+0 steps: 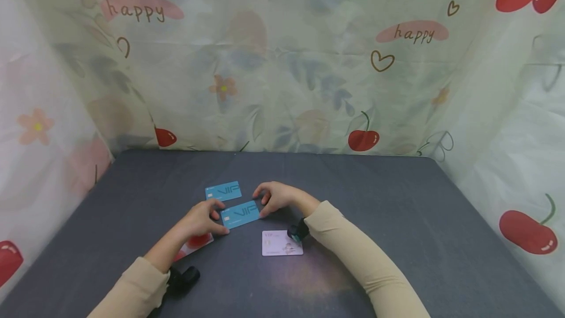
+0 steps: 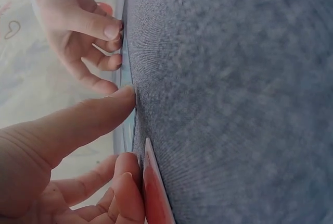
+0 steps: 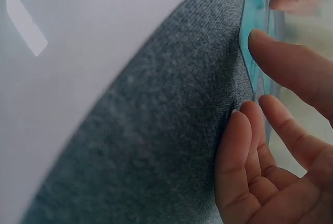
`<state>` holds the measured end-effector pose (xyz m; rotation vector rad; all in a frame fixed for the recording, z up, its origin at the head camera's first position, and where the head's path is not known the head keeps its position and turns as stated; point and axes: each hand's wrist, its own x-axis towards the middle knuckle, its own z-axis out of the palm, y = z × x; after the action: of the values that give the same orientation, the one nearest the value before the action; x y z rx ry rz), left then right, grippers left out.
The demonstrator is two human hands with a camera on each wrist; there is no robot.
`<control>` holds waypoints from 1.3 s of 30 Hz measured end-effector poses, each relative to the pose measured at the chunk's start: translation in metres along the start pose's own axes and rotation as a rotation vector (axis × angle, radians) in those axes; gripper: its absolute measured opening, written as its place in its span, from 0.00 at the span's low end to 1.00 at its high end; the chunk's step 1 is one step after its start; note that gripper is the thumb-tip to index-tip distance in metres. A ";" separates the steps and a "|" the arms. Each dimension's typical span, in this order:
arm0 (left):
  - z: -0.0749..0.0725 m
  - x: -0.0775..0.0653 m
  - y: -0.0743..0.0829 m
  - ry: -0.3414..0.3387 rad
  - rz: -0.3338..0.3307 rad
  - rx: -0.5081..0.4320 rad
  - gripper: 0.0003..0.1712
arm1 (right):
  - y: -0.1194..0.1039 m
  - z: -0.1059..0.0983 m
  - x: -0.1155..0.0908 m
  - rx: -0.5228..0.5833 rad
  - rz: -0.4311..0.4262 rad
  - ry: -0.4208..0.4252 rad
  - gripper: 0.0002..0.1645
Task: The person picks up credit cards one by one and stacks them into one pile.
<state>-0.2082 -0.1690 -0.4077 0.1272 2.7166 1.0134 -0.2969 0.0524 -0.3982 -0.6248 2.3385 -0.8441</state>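
A light-blue VIP card lies slightly slanted on the dark table between the two hands. At its left end the left hand pinches it, thumb at the near corner and fingers at the far corner. The right hand holds the opposite end, its thumb against the card's near edge and the index finger by the far corner. Just behind lies a second blue VIP card. Under the left wrist, a red-and-white card is partly hidden.
A pale pink VIP card lies nearer, below the right wrist, whose black wrist camera overlaps its corner. Another black wrist camera hangs at the left cuff. Printed curtains stand behind and beside the grey-black table.
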 end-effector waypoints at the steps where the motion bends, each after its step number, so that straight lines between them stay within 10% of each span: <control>1: 0.000 0.000 0.000 0.000 -0.002 0.000 0.37 | 0.000 0.000 0.000 -0.003 0.000 0.002 0.31; 39: 0.002 0.001 0.005 0.033 -0.030 0.005 0.33 | -0.003 0.008 -0.001 -0.084 -0.071 0.040 0.29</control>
<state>-0.2088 -0.1635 -0.4063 0.0704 2.7422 1.0092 -0.2905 0.0478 -0.4004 -0.7361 2.4107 -0.7995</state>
